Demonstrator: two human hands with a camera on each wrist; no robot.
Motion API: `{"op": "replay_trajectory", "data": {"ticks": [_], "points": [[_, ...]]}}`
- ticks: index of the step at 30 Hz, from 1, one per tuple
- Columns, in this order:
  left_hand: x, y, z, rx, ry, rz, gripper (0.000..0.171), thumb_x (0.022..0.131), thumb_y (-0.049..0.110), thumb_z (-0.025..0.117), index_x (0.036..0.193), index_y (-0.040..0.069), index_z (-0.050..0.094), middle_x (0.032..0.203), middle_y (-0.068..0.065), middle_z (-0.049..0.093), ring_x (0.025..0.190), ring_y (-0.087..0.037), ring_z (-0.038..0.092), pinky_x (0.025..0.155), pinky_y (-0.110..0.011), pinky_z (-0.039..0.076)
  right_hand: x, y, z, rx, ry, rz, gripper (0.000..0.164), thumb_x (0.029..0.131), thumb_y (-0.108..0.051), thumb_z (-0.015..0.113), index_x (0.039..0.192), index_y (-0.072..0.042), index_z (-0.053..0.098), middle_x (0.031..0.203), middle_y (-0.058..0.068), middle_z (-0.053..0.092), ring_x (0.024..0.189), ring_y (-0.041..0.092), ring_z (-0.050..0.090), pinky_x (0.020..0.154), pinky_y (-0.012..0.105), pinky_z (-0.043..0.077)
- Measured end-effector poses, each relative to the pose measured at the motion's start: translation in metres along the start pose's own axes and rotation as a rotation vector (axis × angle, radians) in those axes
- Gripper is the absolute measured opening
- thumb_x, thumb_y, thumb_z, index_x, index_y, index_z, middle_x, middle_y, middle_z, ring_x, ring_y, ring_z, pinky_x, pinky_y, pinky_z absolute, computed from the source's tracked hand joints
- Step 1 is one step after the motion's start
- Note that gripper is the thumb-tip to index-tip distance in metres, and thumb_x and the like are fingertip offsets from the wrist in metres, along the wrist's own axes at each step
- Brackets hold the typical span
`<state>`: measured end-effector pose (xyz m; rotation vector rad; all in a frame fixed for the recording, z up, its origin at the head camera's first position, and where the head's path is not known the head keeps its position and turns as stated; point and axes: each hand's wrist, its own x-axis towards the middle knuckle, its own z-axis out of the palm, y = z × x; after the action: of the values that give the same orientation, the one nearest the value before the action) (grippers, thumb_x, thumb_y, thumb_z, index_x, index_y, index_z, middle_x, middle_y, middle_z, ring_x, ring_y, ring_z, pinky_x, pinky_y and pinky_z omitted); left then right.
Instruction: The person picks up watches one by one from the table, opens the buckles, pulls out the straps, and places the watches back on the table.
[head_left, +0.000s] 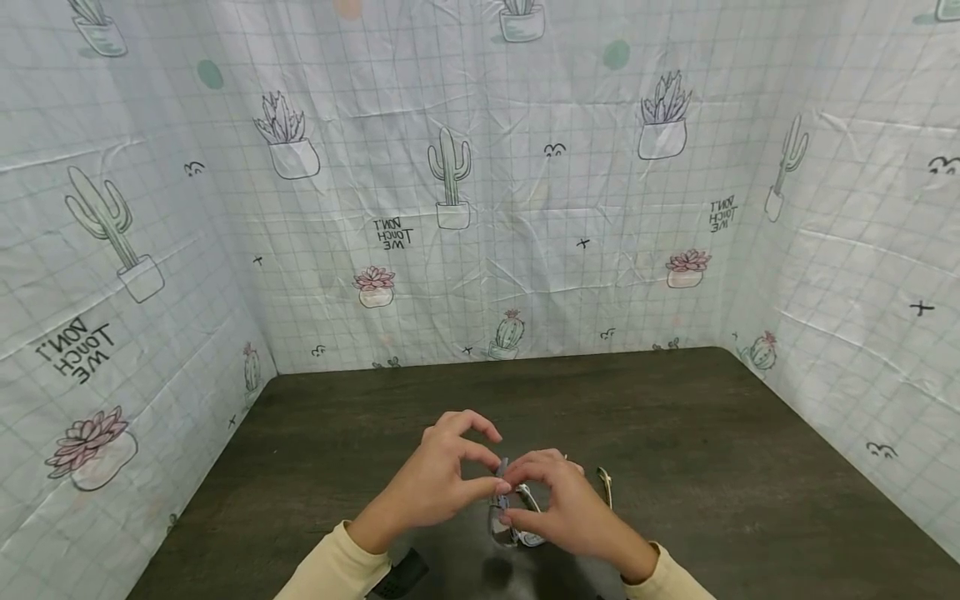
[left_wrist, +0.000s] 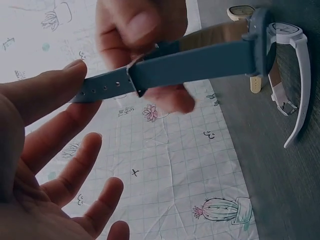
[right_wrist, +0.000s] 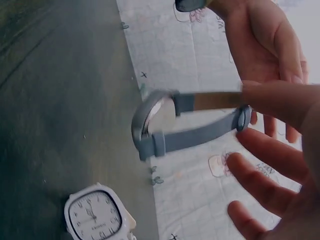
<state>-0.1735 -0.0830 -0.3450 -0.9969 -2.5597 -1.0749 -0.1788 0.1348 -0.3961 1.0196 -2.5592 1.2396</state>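
Observation:
A blue-grey wristwatch [left_wrist: 195, 65] is held between both hands over the table, its strap bent into a loop with a brown inner side. My left hand [head_left: 442, 475] pinches the end of the strap with the holes between thumb and forefinger, the other fingers spread. With thumb and fingertips, my right hand [head_left: 566, 504] pinches the strap near its buckle [right_wrist: 244, 118]. The watch case hangs at the lower end of the loop. Below it lies a white watch [right_wrist: 95, 215] with a squarish dial, and a cream watch [left_wrist: 241, 12] lies beside that one.
The dark wooden table [head_left: 337, 442] spreads around the hands. Fabric walls [head_left: 480, 275] printed with cacti enclose it at the back and both sides. A black device [head_left: 402, 575] sits at my left wrist. A light strap end [head_left: 606, 483] shows right of the right hand.

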Motion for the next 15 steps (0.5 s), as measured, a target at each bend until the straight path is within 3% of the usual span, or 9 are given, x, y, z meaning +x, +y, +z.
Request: {"op": "replay_trajectory", "data": {"ticks": [5,9,15], "points": [[0.001,0.001,0.001,-0.001,-0.002,0.007,0.009,0.081,0.027,0.080,0.085,0.020,0.079,0.116,0.009,0.056,0.119,-0.018,0.045,0.093,-0.050,0.031,-0.001,-0.001,0.009,0.045,0.095,-0.049,0.024,0.080,-0.034,0.080,0.098,-0.034,0.064,0.113,-0.013,0.065,0.107,0.008,0.052,0.087,0.039,0.046],[0.001,0.001,0.003,-0.003,0.004,0.007,0.009,0.081,0.029,0.080,0.083,0.021,0.078,0.116,0.009,0.056,0.119,-0.018,0.045,0.093,-0.049,0.031,-0.001,0.001,0.013,0.047,0.103,-0.050,0.025,0.078,-0.033,0.082,0.098,-0.033,0.067,0.112,-0.008,0.067,0.109,0.009,0.053,0.089,0.036,0.047],[-0.001,-0.002,0.004,-0.026,0.028,-0.039,0.009,0.082,0.032,0.079,0.083,0.025,0.075,0.117,0.010,0.056,0.116,-0.020,0.048,0.095,-0.054,0.032,0.000,0.004,0.011,0.062,0.114,-0.033,0.017,0.078,-0.034,0.081,0.094,-0.030,0.075,0.104,-0.012,0.069,0.108,0.012,0.056,0.091,0.036,0.048]]}}
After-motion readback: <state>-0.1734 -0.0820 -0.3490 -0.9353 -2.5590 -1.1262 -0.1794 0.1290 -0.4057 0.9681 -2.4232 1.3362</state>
